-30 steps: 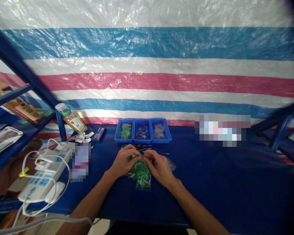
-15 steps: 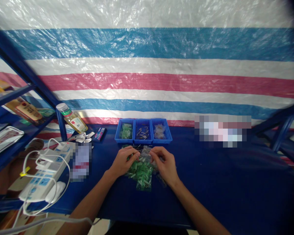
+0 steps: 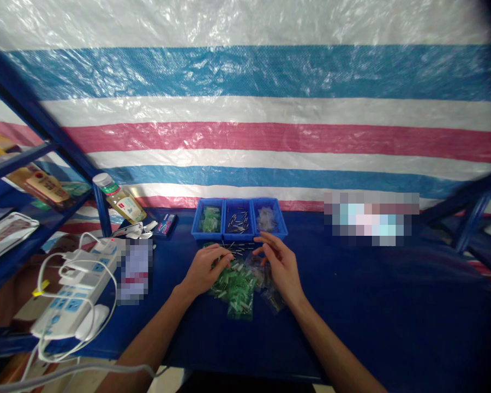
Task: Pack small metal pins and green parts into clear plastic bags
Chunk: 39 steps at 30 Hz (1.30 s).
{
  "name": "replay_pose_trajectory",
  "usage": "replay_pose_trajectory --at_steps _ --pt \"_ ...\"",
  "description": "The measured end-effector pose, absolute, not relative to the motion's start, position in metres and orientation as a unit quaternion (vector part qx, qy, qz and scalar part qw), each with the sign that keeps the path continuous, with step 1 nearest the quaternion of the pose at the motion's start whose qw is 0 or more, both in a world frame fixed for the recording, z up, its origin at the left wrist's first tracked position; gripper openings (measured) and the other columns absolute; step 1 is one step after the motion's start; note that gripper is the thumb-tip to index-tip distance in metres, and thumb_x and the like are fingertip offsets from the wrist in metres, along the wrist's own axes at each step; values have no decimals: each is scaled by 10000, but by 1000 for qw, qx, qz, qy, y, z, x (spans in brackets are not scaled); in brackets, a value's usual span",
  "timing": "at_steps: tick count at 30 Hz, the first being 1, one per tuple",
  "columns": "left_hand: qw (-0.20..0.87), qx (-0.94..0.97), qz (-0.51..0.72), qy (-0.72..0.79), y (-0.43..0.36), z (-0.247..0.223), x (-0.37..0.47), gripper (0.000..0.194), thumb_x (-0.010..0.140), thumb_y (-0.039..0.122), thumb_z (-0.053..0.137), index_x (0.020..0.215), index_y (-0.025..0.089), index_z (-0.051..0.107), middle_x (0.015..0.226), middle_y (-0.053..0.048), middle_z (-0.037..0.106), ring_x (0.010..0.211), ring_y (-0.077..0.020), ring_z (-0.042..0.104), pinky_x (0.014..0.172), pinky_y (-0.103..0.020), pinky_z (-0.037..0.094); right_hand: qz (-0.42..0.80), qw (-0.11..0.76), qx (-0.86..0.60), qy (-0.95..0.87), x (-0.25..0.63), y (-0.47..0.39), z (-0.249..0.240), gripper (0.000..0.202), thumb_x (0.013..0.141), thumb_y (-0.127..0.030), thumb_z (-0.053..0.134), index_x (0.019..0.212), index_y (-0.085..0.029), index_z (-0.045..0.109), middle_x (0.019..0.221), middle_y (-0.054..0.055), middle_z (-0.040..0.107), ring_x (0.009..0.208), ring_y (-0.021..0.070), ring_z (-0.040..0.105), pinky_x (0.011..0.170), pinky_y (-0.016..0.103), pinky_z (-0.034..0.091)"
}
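Fingers pressed together, my left hand point(image 3: 207, 268) rests at the left edge of a pile of small green packets point(image 3: 239, 289); what it pinches is too small to make out. My right hand point(image 3: 281, 267) has its fingers apart with nothing between them, over clear packets point(image 3: 263, 273) on the blue table. Thin metal pieces point(image 3: 239, 249) lie between the hands and three joined blue bins. The left bin holds green packets point(image 3: 210, 219), the middle one metal pieces point(image 3: 238, 221), the right one clear packets point(image 3: 267, 219).
At the left stand a tilted bottle point(image 3: 120, 199), a small dark box point(image 3: 165, 225) and a white power strip point(image 3: 79, 286) with looped cables. Blurred-out patches lie at left and far right. Blue frame posts point(image 3: 102, 210) rise at both sides, before a striped sheet point(image 3: 270, 136).
My right hand has let go of a clear packet, opened and moved slightly up and right toward the right bin. That bin looks fuller. My left hand has hardly moved.
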<state>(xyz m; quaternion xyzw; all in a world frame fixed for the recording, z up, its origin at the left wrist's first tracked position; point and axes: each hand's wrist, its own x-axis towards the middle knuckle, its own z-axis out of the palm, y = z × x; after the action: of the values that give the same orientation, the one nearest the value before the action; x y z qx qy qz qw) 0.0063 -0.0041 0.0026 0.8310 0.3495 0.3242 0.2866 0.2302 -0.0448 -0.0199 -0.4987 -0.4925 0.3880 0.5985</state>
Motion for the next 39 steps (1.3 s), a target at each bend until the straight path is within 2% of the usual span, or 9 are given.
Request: replay_pose_trajectory --at_steps 2,4,9,13,17,28,39 --pt "282 832 322 352 -4 3 6 232 1011 276 539 865 174 687 776 -27 693 733 -144 616 721 -251 475 358 573 -524 -518 231 -47 -20 284 983 -370 544 1141 -182 687 1003 90 747 740 199 684 588 283 517" --pt "275 835 320 353 -4 2 6 225 1009 275 541 868 175 686 768 -22 691 716 -140 613 711 -247 470 304 529 -553 -568 231 -48 -22 227 980 -350 561 1049 -195 711 911 61 740 724 197 660 643 301 509" --pt "262 842 306 359 -4 0 6 231 1015 287 533 874 173 677 720 -6 679 670 -130 615 688 -239 453 133 368 -584 -711 229 -46 -32 151 975 -225 563 958 -216 712 888 55 709 862 230 634 785 350 450" --pt "253 846 294 367 -5 1 7 238 1019 291 528 879 177 683 681 10 661 630 -121 604 652 -230 428 32 300 -622 -723 227 -42 -37 160 971 -192 572 1037 -222 715 916 73 697 907 251 606 791 372 397" --pt "249 846 295 367 -5 2 7 247 1018 294 529 859 175 676 668 13 654 611 -116 595 635 -224 415 4 274 -643 -715 227 -38 -38 199 983 -179 560 1087 -222 723 922 86 688 909 260 598 769 379 372" --pt "268 844 274 376 -6 1 8 274 1032 307 507 865 170 675 684 13 646 645 -111 593 668 -221 408 43 226 -678 -698 225 -33 -30 173 989 -167 563 885 -215 693 910 43 689 931 217 607 807 344 324" --pt "272 841 275 379 -6 1 10 281 1031 299 499 848 170 668 668 17 637 634 -107 589 664 -210 406 44 227 -663 -712 224 -32 -27 173 1005 -201 561 950 -230 723 923 44 712 919 207 641 803 342 318"
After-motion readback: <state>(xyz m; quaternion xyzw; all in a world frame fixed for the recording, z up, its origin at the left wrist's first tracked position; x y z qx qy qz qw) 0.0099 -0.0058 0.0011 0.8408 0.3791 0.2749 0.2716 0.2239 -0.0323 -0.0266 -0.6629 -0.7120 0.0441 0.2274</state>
